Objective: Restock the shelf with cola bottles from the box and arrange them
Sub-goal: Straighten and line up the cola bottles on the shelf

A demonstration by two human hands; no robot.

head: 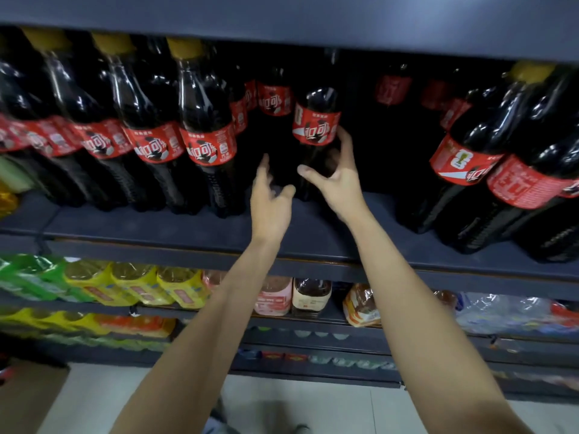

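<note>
A dark shelf (188, 227) carries large cola bottles with red labels. A row of them (203, 133) stands on the left and another group (488, 170) on the right, with a gap between. In that gap stands one cola bottle (316, 123), upright on the shelf board. My right hand (335, 180) grips its lower body, thumb on the left side and fingers curled round the right side under the label. My left hand (269, 195) reaches in just left of it, fingers loosely spread and holding nothing. More bottles (274, 95) stand deeper in the dark behind.
A cardboard box (28, 399) sits on the floor at the lower left. The lower shelves (313, 321) hold yellow and green drink packs, pink bottles and wrapped water packs. A shelf board (282, 23) runs close above the bottle caps.
</note>
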